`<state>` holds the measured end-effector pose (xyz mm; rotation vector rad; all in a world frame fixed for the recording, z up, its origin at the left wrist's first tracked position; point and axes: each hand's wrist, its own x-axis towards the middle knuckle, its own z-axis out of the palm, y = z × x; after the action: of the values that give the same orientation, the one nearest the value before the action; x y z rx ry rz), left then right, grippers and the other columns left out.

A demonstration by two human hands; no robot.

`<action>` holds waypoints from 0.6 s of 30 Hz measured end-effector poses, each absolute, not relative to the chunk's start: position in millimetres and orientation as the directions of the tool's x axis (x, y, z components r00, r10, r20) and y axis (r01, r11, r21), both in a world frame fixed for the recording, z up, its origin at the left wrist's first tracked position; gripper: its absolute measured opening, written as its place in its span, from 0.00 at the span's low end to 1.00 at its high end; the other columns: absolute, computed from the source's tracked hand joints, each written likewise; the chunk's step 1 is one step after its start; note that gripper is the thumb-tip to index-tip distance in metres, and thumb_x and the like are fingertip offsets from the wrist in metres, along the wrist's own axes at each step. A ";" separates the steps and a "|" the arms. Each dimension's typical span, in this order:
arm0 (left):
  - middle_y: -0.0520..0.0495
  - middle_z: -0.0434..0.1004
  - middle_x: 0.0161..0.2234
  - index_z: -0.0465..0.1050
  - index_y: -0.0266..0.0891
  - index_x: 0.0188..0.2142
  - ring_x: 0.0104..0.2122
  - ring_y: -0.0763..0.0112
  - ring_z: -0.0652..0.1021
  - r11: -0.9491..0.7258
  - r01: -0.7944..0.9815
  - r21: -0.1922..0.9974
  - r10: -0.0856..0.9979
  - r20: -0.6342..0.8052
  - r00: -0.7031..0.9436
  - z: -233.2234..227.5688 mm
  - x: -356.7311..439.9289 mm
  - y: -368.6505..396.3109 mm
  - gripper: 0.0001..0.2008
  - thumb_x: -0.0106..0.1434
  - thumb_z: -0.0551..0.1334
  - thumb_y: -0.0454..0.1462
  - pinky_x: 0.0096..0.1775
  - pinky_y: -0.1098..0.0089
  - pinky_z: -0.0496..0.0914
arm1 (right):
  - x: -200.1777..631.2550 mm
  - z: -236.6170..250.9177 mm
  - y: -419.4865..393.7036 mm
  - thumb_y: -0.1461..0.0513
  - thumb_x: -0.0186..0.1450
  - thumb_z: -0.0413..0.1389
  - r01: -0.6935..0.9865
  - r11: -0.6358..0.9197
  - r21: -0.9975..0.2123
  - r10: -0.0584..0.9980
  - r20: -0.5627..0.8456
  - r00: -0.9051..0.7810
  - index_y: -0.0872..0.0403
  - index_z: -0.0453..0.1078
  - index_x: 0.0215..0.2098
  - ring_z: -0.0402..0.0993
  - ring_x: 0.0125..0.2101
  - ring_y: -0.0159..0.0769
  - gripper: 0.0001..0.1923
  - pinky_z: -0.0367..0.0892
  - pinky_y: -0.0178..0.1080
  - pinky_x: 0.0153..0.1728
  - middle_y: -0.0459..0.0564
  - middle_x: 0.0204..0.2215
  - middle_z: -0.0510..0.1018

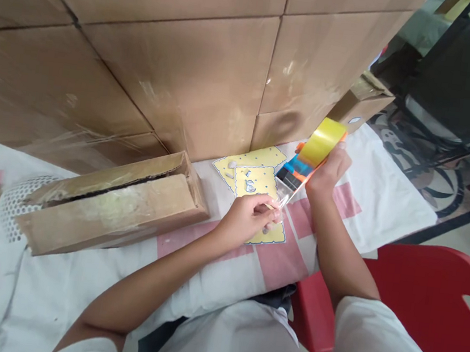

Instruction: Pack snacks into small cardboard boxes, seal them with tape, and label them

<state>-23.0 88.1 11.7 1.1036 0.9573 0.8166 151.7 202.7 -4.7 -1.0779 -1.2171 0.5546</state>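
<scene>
My right hand (329,169) is wrapped round the handle of a tape dispenser (296,171), which has orange, blue and black parts. It carries a large yellow-looking tape roll (322,142) and is tilted down to the left. From its mouth a short clear strip of tape (284,196) reaches toward my left hand (252,217). The left fingers are pinched together at the strip's loose end, just over a yellow printed sheet (261,174) with a blue scalloped border. Behind that sheet lies a second yellow sheet (258,156), partly covered.
A wall of taped cardboard boxes (180,61) rises behind the sheets. At left lies a long cardboard box (115,207) beside a white perforated strainer (15,206). A smaller box (364,103) stands at the right, a red chair (425,302) at lower right. White-and-pink cloth (222,277) covers the table.
</scene>
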 end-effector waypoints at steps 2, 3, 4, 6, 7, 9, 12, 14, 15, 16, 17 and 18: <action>0.49 0.81 0.30 0.78 0.36 0.38 0.25 0.76 0.78 0.283 -0.030 0.959 0.894 -0.252 0.371 7.2 -23.6 88.8 0.05 0.64 0.66 0.35 0.32 0.73 0.73 | 151.6 -0.9 207.2 0.34 0.71 0.39 0.094 0.405 -0.910 0.830 0.409 0.381 0.52 0.70 0.32 0.79 0.28 0.40 0.36 0.75 0.42 0.28 0.50 0.25 0.74; 0.49 0.81 0.30 0.78 0.36 0.39 0.26 0.76 0.79 0.298 -0.025 0.954 0.892 -0.269 0.362 5.0 -24.0 89.6 0.05 0.64 0.66 0.35 0.32 0.73 0.73 | 150.5 -0.3 207.9 0.33 0.71 0.40 0.059 0.382 -0.922 0.842 0.373 0.389 0.52 0.70 0.32 0.79 0.28 0.40 0.36 0.75 0.42 0.28 0.50 0.25 0.74; 0.48 0.82 0.31 0.78 0.36 0.39 0.26 0.75 0.79 0.310 -0.028 0.950 0.892 -0.281 0.355 3.0 -24.5 90.6 0.05 0.64 0.66 0.35 0.32 0.73 0.74 | 149.5 -0.5 207.9 0.33 0.70 0.39 0.049 0.359 -0.932 0.857 0.350 0.378 0.52 0.70 0.32 0.79 0.29 0.41 0.36 0.75 0.42 0.29 0.51 0.25 0.74; 0.47 0.83 0.31 0.78 0.36 0.40 0.27 0.73 0.80 0.315 -0.036 0.948 0.893 -0.283 0.351 0.3 -26.4 92.4 0.06 0.64 0.67 0.36 0.32 0.72 0.75 | 149.7 -3.3 206.4 0.33 0.71 0.39 0.097 0.355 -0.930 0.855 0.365 0.368 0.52 0.70 0.33 0.79 0.30 0.41 0.36 0.75 0.42 0.29 0.51 0.27 0.74; 0.47 0.83 0.32 0.78 0.37 0.40 0.27 0.72 0.81 0.307 -0.031 0.951 0.894 -0.277 0.352 -0.3 -27.8 93.1 0.06 0.64 0.67 0.37 0.33 0.71 0.75 | 151.6 -5.5 205.4 0.34 0.71 0.40 0.152 0.373 -0.915 0.837 0.403 0.370 0.52 0.69 0.32 0.79 0.30 0.41 0.35 0.74 0.42 0.30 0.50 0.27 0.73; 0.46 0.84 0.32 0.78 0.37 0.39 0.28 0.71 0.82 0.286 -0.002 0.958 0.897 -0.266 0.353 0.3 -31.6 94.6 0.06 0.64 0.67 0.37 0.33 0.71 0.76 | 158.6 -10.1 203.4 0.36 0.72 0.41 0.301 0.412 -0.860 0.789 0.502 0.355 0.51 0.69 0.30 0.77 0.31 0.42 0.33 0.72 0.43 0.31 0.50 0.26 0.71; 0.46 0.84 0.33 0.79 0.37 0.39 0.31 0.69 0.84 0.284 0.036 0.958 0.890 -0.277 0.361 4.9 -39.0 98.1 0.06 0.63 0.68 0.36 0.34 0.71 0.77 | 168.8 -13.5 200.8 0.40 0.74 0.43 0.461 0.424 -0.779 0.749 0.588 0.305 0.51 0.68 0.26 0.75 0.31 0.43 0.31 0.72 0.45 0.34 0.52 0.24 0.70; 0.45 0.84 0.34 0.79 0.36 0.40 0.33 0.67 0.85 0.310 0.043 0.950 0.874 -0.302 0.380 8.3 -43.1 101.7 0.06 0.63 0.68 0.35 0.34 0.71 0.77 | 168.9 -12.0 199.3 0.40 0.74 0.42 0.439 0.416 -0.797 0.769 0.566 0.298 0.51 0.70 0.28 0.76 0.33 0.45 0.31 0.73 0.46 0.35 0.53 0.25 0.72; 0.45 0.84 0.34 0.79 0.36 0.40 0.34 0.66 0.85 0.329 0.040 0.943 0.866 -0.318 0.386 9.3 -44.3 103.6 0.06 0.63 0.68 0.34 0.33 0.72 0.77 | 166.7 -10.5 198.7 0.39 0.74 0.41 0.388 0.413 -0.824 0.783 0.538 0.312 0.51 0.72 0.30 0.78 0.33 0.45 0.31 0.73 0.46 0.35 0.54 0.26 0.74; 0.45 0.84 0.33 0.79 0.36 0.40 0.35 0.66 0.85 0.353 0.033 0.935 0.857 -0.337 0.389 9.5 -44.8 105.4 0.06 0.63 0.68 0.33 0.33 0.72 0.77 | 163.2 -8.8 198.2 0.39 0.74 0.40 0.321 0.409 -0.854 0.798 0.505 0.328 0.51 0.72 0.32 0.79 0.33 0.45 0.32 0.74 0.46 0.34 0.54 0.28 0.75; 0.45 0.84 0.33 0.79 0.35 0.40 0.35 0.66 0.85 0.378 0.025 0.926 0.848 -0.357 0.391 8.7 -44.5 106.9 0.06 0.63 0.68 0.33 0.33 0.73 0.76 | 159.3 -7.1 197.8 0.38 0.74 0.40 0.246 0.406 -0.880 0.813 0.471 0.343 0.51 0.73 0.34 0.79 0.33 0.45 0.32 0.75 0.46 0.33 0.54 0.28 0.76; 0.45 0.83 0.33 0.79 0.35 0.41 0.35 0.67 0.85 0.399 0.018 0.917 0.839 -0.374 0.395 7.0 -43.5 108.0 0.06 0.63 0.68 0.32 0.32 0.73 0.76 | 155.3 -5.8 197.6 0.38 0.74 0.40 0.174 0.401 -0.899 0.827 0.437 0.354 0.51 0.72 0.35 0.80 0.32 0.44 0.32 0.76 0.46 0.33 0.53 0.28 0.76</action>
<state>-43.5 108.0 7.0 1.0302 1.0361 0.6585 155.3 197.6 -5.8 -1.1041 -1.1582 0.5574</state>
